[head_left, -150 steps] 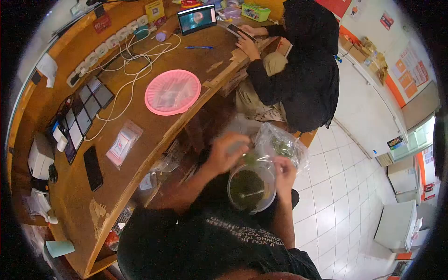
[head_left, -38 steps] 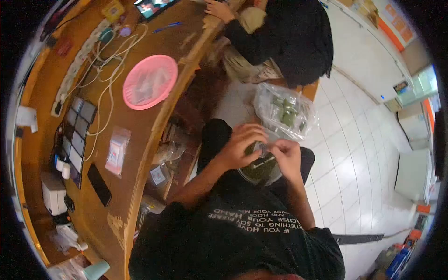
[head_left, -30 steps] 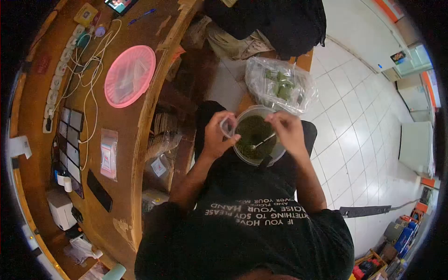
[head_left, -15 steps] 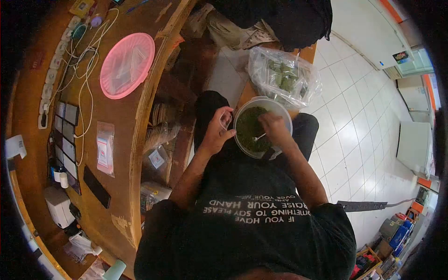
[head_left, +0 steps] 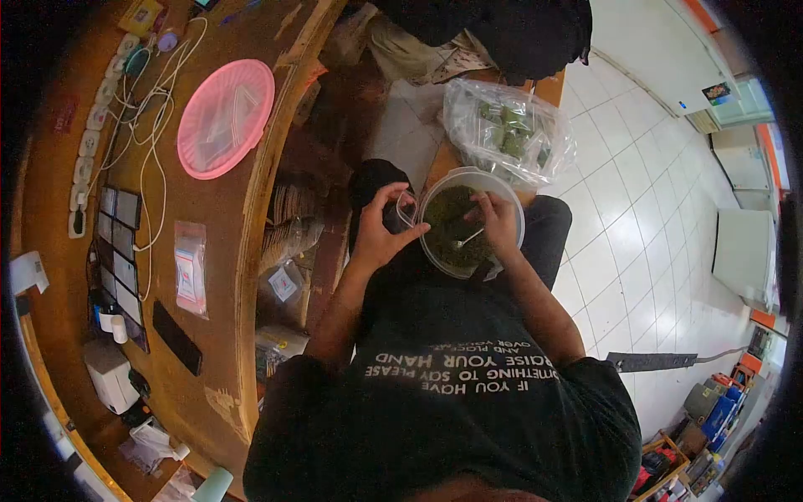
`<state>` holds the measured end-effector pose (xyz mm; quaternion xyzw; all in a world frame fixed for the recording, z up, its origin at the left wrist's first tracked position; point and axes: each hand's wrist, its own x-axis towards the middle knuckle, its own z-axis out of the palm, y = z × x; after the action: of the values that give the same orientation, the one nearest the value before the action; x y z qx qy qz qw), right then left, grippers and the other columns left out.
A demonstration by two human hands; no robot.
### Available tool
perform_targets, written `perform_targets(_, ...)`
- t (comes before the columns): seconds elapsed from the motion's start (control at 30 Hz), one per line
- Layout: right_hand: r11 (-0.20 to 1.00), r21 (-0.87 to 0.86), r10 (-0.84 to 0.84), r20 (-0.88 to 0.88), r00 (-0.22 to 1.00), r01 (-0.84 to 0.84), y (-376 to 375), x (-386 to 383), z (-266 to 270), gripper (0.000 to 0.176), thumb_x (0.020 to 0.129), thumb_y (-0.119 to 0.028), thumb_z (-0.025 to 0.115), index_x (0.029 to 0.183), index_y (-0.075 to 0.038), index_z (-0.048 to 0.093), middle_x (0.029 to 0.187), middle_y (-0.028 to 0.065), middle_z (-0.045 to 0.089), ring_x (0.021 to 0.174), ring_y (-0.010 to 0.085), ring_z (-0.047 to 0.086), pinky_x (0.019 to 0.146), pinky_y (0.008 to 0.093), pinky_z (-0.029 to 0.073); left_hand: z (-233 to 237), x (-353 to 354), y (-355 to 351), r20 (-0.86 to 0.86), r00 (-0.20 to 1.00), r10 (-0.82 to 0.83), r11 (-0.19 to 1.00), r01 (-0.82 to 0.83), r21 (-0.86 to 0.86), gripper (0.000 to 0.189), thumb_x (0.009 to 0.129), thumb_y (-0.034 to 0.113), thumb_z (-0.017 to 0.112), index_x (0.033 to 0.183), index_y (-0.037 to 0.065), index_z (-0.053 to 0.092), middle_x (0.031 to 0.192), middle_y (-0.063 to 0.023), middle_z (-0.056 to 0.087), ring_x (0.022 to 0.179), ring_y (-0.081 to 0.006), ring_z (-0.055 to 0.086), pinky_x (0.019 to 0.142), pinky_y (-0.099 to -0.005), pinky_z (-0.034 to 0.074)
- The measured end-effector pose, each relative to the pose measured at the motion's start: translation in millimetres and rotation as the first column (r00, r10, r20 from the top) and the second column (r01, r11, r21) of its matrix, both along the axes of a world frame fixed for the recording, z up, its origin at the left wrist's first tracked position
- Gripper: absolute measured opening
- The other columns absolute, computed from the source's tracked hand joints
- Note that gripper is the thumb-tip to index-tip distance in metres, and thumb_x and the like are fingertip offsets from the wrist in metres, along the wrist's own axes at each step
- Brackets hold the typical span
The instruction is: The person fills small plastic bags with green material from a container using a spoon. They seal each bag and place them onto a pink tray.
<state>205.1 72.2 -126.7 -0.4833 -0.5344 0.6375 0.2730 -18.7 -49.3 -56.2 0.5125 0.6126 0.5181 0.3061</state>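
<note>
My left hand (head_left: 381, 234) is wrapped round a small clear plastic bag or cup (head_left: 406, 209), just left of a round translucent tub (head_left: 519, 219). Green, finely chopped material (head_left: 447, 209) lies inside the tub, which rests at my lap. Over the tub's right side, my right hand (head_left: 499, 224) pinches a metal spoon (head_left: 468, 239), its head down in the green material. Beyond the tub sits a clear plastic bag (head_left: 539, 138) holding several green packets (head_left: 506, 130).
To the left, a wooden desk (head_left: 226, 276) carries a pink basket (head_left: 191, 134) with plastic bags, a packet (head_left: 191, 268), a black phone (head_left: 176, 337) and white cables (head_left: 155, 142). A wooden bench (head_left: 442, 164) runs under the bag. White tiles (head_left: 619, 209) cover the floor.
My right hand has turned more upright and shifted slightly right, with more of the spoon showing. My left hand has spread a little round the clear container and moved slightly left.
</note>
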Motion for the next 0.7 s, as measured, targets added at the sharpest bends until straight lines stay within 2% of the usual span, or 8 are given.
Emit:
perform_targets(0.13,0.983,0.072,-0.174,0.034,0.984,0.171,-4.9,18.0,9.0,0.033,0.102,-0.029,0.052,0.096,0.001,0.065,0.077,0.0049,0.065,0.068,0.0151,0.066,0.064,0.0301,0.052,-3.1,1.9,0.5,0.007,1.0,0.03,1.0,-0.03,0.008,0.067,0.071,0.02,0.088,0.126,0.005,0.052,0.105,-0.0102,0.065,0.104,-0.0224,0.061,0.095,-0.0383,0.046)
perform_targets(0.2,0.936,0.041,-0.348,-0.053,0.936,0.351,-6.2,25.7,11.8,0.033,0.103,-0.029,0.051,0.095,0.0,0.063,0.076,0.005,0.063,0.067,0.0131,0.061,0.063,0.0261,0.049,-3.1,3.0,2.3,0.047,0.998,0.03,0.999,-0.031,0.014,0.066,0.071,0.02,0.088,0.125,0.005,0.053,0.106,-0.0102,0.065,0.106,-0.0221,0.061,0.098,-0.0386,0.044)
perform_targets(0.23,0.936,0.047,-0.347,-0.052,0.936,0.35,-8.6,26.5,16.5,0.033,0.103,-0.029,0.051,0.095,0.0,0.063,0.076,0.005,0.063,0.067,0.0131,0.061,0.063,0.0261,0.049,-1.7,4.6,2.5,0.049,0.998,0.031,0.999,-0.032,0.019,0.066,0.071,0.02,0.088,0.125,0.005,0.053,0.106,-0.0102,0.065,0.106,-0.0221,0.061,0.098,-0.0386,0.044)
perform_targets(0.3,0.875,0.034,-0.443,-0.347,0.827,0.483,-12.3,25.1,26.3,0.03,0.103,-0.029,0.052,0.095,-0.001,0.06,0.076,0.0054,0.06,0.068,0.0139,0.058,0.063,0.0287,0.048,2.1,7.2,4.4,-0.013,0.999,0.041,0.999,-0.041,0.003,0.067,0.071,0.019,0.088,0.126,0.005,0.053,0.108,-0.0104,0.065,0.106,-0.022,0.061,0.097,-0.0382,0.045)
perform_targets(0.43,0.867,0.014,-0.455,-0.386,0.802,0.499,-5.4,42.2,17.6,0.028,0.103,-0.028,0.052,0.094,-0.002,0.059,0.08,0.0066,0.06,0.071,0.0151,0.058,0.068,0.0296,0.048,-0.4,10.7,11.2,0.0,1.0,0.016,0.999,-0.016,0.046,0.067,0.071,0.019,0.088,0.126,0.005,0.053,0.108,-0.0108,0.065,0.105,-0.0219,0.061,0.095,-0.0375,0.046)
perform_targets(0.5,0.862,-0.142,-0.489,-0.484,0.725,0.487,-1.6,44.7,19.2,0.027,0.103,-0.027,0.052,0.094,-0.002,0.058,0.079,0.0059,0.06,0.07,0.0158,0.057,0.07,0.0307,0.048,2.1,13.1,13.4,-0.035,0.999,-0.018,0.999,0.019,0.036,0.067,0.071,0.019,0.088,0.126,0.005,0.052,0.109,-0.0113,0.065,0.105,-0.0214,0.062,0.093,-0.0362,0.048)
perform_targets(0.63,0.852,-0.163,-0.502,-0.53,0.684,0.498,3.8,41.4,39.2,0.026,0.103,-0.026,0.052,0.094,-0.003,0.058,0.079,0.0053,0.058,0.071,0.0151,0.055,0.071,0.0313,0.048,3.4,19.4,18.5,-0.012,0.998,-0.069,0.998,0.069,0.011,0.065,0.071,0.019,0.087,0.125,0.008,0.053,0.107,-0.0092,0.065,0.102,-0.0221,0.062,0.092,-0.0385,0.047)
perform_targets(0.7,0.859,-0.09,-0.465,-0.548,0.696,0.504,3.6,38.6,59.5,0.025,0.103,-0.026,0.052,0.094,-0.003,0.058,0.079,0.0041,0.057,0.072,0.0142,0.054,0.069,0.03,0.047,-4.8,24.0,20.2,-0.161,0.982,-0.1,0.992,0.087,-0.089,0.065,0.068,0.022,0.089,0.123,0.012,0.055,0.115,-0.0061,0.062,0.112,-0.0222,0.058,0.098,-0.0425,0.041)
